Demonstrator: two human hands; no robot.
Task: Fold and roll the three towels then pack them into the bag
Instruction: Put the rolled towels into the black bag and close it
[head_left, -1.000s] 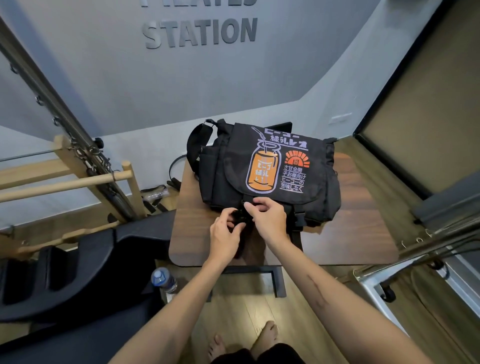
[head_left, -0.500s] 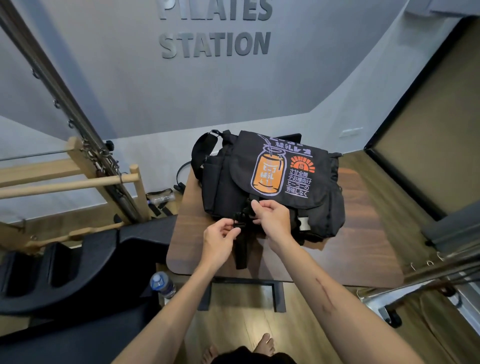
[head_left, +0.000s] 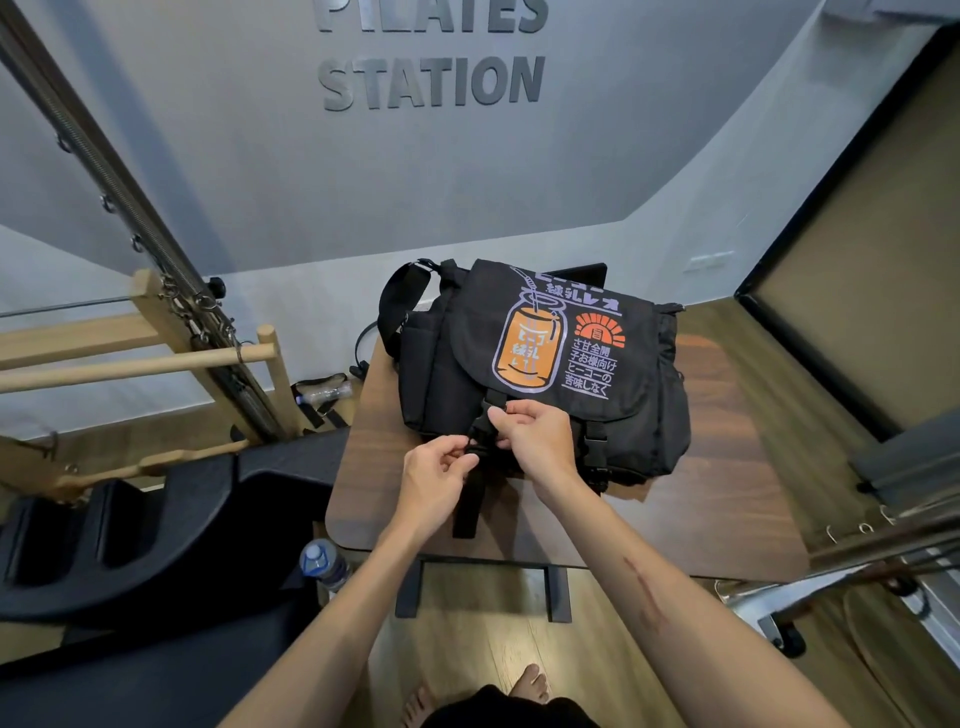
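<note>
1. The bag (head_left: 545, 364), black with an orange can print on its flap, lies on the far half of the wooden bench (head_left: 727, 509). Its right side sits close to the right bench edge; its strap (head_left: 397, 306) loops past the far left corner.
2. Open bench surface lies along the near edge and toward the near right corner. A black padded frame (head_left: 156, 519) stands against the left bench edge, with a water bottle (head_left: 323, 564) on the floor just beside the near left corner.
3. The flap is down over the bag's mouth, so its contents are hidden; no towel can be seen.
4. The left hand (head_left: 436, 486) has its fingers pinched on the lower part of the left buckle (head_left: 483, 426). The right hand (head_left: 535, 441) has its fingers closed on the upper part, at the flap's edge.
5. The buckle is mostly covered by the fingers; it may be joined or apart, which cannot be told.
6. A second buckle (head_left: 596, 441) lies right of the right hand.
</note>
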